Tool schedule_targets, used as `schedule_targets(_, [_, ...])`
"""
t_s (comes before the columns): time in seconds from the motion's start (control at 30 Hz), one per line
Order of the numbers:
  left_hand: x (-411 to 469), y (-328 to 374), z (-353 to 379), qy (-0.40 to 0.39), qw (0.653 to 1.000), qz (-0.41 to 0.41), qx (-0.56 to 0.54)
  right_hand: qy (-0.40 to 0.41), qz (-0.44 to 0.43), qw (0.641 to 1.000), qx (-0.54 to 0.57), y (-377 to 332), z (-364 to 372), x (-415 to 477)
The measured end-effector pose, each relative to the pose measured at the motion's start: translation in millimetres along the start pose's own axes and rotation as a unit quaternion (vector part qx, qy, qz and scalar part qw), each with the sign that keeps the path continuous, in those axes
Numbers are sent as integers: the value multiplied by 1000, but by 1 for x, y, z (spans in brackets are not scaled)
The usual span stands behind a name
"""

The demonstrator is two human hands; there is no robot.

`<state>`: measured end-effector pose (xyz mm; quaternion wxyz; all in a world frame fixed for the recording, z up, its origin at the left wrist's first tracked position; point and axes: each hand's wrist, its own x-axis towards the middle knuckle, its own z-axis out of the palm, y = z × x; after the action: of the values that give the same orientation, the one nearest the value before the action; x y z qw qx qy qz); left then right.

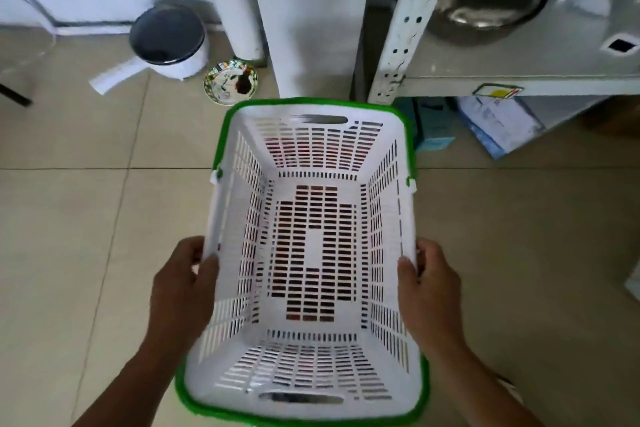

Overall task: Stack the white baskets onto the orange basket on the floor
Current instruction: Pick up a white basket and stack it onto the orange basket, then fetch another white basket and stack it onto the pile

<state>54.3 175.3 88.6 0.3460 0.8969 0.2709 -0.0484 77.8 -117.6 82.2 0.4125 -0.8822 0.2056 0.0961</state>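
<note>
White basket (311, 253) with green rim, held over tiled floor (86, 218); dark red showing through its slots. Left hand (180, 288) and right hand (433, 284), each grip clamped on a side wall. Beyond basket: small dish (231, 81), pedal bin (169, 40), metal shelf (519, 59) bearing pot (491, 0); yellow label (498, 92) unreadable.

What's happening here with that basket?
A person holds a white basket with both hands over a tiled floor, the left hand on its left wall and the right hand on its right wall. It has green handles folded down along the rim. Reddish colour shows through the slots, so something sits beneath it, though what it is cannot be told. A small bin stands further back.
</note>
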Motion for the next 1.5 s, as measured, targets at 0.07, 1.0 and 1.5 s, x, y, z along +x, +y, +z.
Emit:
schedule_targets(0.07, [10,-30,24,-30,999,1,29,11,-1,999,-52,20,26,9])
schedule_targets(1.0, [-124,345,352,-265,955,109,-83,85,112,987,81,217,-243,135])
schedule_targets(1.5, [-299,549,681,-388,882,256,71,262,272,924,56,519,-540,217])
